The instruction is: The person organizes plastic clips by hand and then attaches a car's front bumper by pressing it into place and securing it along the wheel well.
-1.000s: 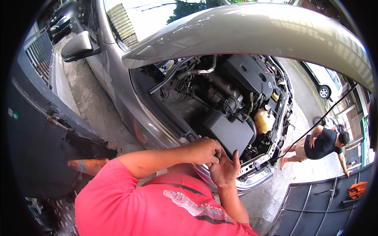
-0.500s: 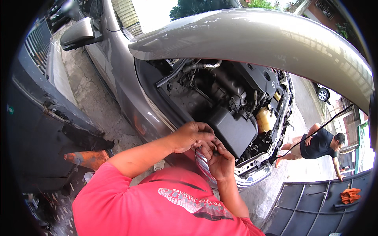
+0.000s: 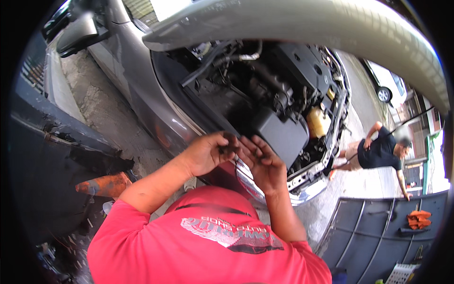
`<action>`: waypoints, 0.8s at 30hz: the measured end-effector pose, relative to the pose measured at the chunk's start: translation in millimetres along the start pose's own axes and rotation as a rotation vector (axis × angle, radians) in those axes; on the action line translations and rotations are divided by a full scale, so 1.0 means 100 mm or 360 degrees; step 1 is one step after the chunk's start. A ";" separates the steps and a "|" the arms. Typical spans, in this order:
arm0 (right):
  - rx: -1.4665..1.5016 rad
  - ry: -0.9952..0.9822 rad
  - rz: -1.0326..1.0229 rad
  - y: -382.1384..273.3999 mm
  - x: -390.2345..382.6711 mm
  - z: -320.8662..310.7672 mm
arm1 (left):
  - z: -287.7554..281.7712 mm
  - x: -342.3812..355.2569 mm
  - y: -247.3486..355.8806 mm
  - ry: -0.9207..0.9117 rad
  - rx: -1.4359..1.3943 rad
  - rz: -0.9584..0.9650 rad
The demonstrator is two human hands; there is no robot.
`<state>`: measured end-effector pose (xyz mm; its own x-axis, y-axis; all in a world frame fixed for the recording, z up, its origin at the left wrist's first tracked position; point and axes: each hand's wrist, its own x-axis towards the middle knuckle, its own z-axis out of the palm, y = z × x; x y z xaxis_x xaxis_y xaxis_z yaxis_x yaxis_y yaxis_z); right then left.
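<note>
My left hand (image 3: pixel 212 152) is closed, its fingertips curled at the edge of the car's engine bay, holding something too small to make out. My right hand (image 3: pixel 264 166) is beside it, palm up with fingers apart and slightly bent, nearly touching the left fingertips. A thin dark strand (image 3: pixel 237 173) hangs below the hands; where it ends is hidden. Beyond them are a black plastic engine box (image 3: pixel 283 135), a translucent yellowish reservoir (image 3: pixel 318 123) and an engine cover (image 3: pixel 307 68). The raised grey hood (image 3: pixel 293 23) arches above the bay.
The car's side mirror (image 3: pixel 75 37) is upper left. A dark metal gate (image 3: pixel 56 165) and dirty orange cone (image 3: pixel 103 186) stand left. At right, a person in a dark shirt (image 3: pixel 378 154) bends near a gridded panel (image 3: pixel 364 222) with an orange cloth (image 3: pixel 418 219). A white car (image 3: pixel 384 83) is behind.
My hands have moved up over the engine bay's edge. The fingers of my right hand have straightened somewhat. The view has shifted, with the car now higher in the picture.
</note>
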<state>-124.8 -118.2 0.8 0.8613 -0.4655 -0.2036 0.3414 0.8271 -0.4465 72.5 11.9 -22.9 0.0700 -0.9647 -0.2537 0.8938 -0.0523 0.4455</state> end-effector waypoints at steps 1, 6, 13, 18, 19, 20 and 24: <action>0.0063 -0.0049 0.0010 0.01 -0.01 0.02 | 0.03 -0.05 0.02 0.0018 -0.0002 0.0016; 0.0276 -0.0208 0.0061 0.03 -0.01 0.08 | 0.22 -0.19 0.14 0.0022 0.0111 0.0065; 0.0254 -0.0191 0.0070 0.11 -0.05 0.18 | 0.31 -0.27 0.09 0.0119 0.0958 0.0322; 0.0212 -0.0289 0.0126 0.10 -0.07 0.20 | 0.32 -0.24 -0.12 0.0148 0.1766 0.0769; 0.0223 -0.0313 0.0145 0.10 -0.08 0.19 | 0.38 -0.26 -0.10 0.0205 0.2004 0.0765; 0.0202 -0.0319 0.0153 0.11 -0.07 0.16 | 0.40 -0.26 -0.10 0.0195 0.2020 0.0769; 0.0127 -0.0303 0.0157 0.12 -0.06 0.12 | 0.40 -0.23 -0.13 0.0184 0.2124 0.0838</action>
<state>-121.1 -101.7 6.6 0.9450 -0.3192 -0.0713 0.2739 0.8914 -0.3610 41.8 25.0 11.3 0.3481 -0.9250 0.1520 -0.3174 0.0362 0.9476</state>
